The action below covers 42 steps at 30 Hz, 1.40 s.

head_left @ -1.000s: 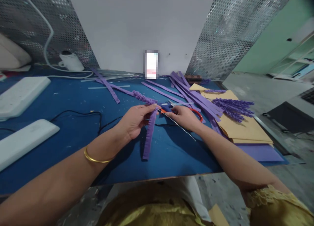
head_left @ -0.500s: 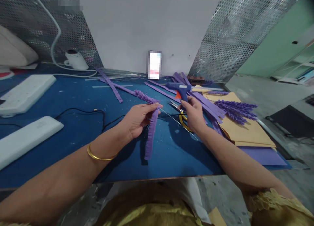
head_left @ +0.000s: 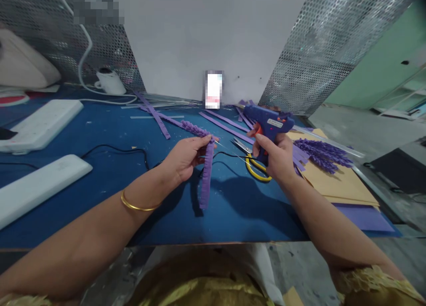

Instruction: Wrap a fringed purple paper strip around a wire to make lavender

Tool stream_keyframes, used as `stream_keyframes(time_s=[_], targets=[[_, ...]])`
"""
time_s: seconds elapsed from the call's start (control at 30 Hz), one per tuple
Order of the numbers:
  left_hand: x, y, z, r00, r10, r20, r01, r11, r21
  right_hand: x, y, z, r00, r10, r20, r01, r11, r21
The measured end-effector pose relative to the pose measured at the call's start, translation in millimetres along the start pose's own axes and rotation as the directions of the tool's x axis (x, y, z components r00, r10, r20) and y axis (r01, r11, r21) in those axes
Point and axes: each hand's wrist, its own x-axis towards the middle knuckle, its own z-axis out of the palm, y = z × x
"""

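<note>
Left hand (head_left: 182, 158): thumb and fingers closed in a pinch on the strip (head_left: 206, 177) and the near end of the spike (head_left: 193, 128).
Right hand (head_left: 280, 158): wrapped around the gun (head_left: 271, 122), a finger near its orange trigger; whether it is pressed, I cannot tell.
Spike: in front of the person, over the table (head_left: 159, 228), tilted away to the left; a thin wire (head_left: 233, 152) runs from the pinch toward the scissors (head_left: 249, 165).
Strip: fringed, its loose end hanging below the left hand. Probably light and soft, easy to crease or tear; best taken flat by its plain edge, with a light pinch.
Wire: looks thin and fairly stiff, perhaps slippery; a grip close to the spike should steady it best.
Gun: likely heavier, firm in the hand; its handle is the place to hold, the nozzle probably hot.
Scissors: on the table between the hands, beside the gun's handle.
Purple bunch (head_left: 321, 155): on the yellow paper (head_left: 346, 188), right; its fringes look easily crushed.
</note>
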Motion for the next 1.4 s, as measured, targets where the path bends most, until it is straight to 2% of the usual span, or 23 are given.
stream_keyframes(time_s=[0.1, 0.17, 0.37, 0.5, 0.67, 0.87, 1.07, 1.4], targets=[[2.7, 1.0, -2.1, 1.000, 0.014, -0.001, -0.014, 1.000, -0.017, -4.5, -12.5, -0.4, 0.986, 0.055, 0.155, -0.040, 0.995, -0.094], [3.6, 1.9, -2.7, 1.000, 0.017, 0.003, -0.017, 1.000, -0.017, -7.0, -17.1, 0.2, 0.974, 0.074, 0.215, -0.040, 0.987, -0.159], [5.9, 4.0, -3.3, 1.000, 0.012, -0.025, -0.013, 0.999, -0.034, -13.6, -13.5, 0.3, 0.956, 0.124, 0.268, -0.002, 0.910, -0.415], [9.0, 3.2, -5.4, 0.997, 0.030, -0.068, -0.034, 0.997, -0.063, -15.8, -11.6, -0.4, 0.936, 0.107, 0.335, 0.057, 0.894, -0.444], [10.1, 3.7, -6.9, 0.997, 0.051, -0.061, -0.055, 0.996, -0.068, -16.5, -9.2, -1.0, 0.944, 0.101, 0.313, 0.097, 0.824, -0.558], [5.4, 4.6, -4.9, 0.995, 0.093, -0.047, -0.093, 0.996, -0.008, -22.8, -7.5, 2.4, 0.964, 0.113, 0.241, 0.072, 0.762, -0.643], [3.1, 4.8, -4.7, 0.994, 0.101, -0.036, -0.102, 0.995, -0.011, -24.5, -6.3, 4.9, 0.953, -0.005, 0.304, 0.227, 0.676, -0.701], [1.8, 5.9, -3.0, 0.995, 0.088, -0.050, -0.089, 0.996, -0.011, -24.8, -7.3, 5.4, 0.945, -0.025, 0.326, 0.266, 0.640, -0.721]])
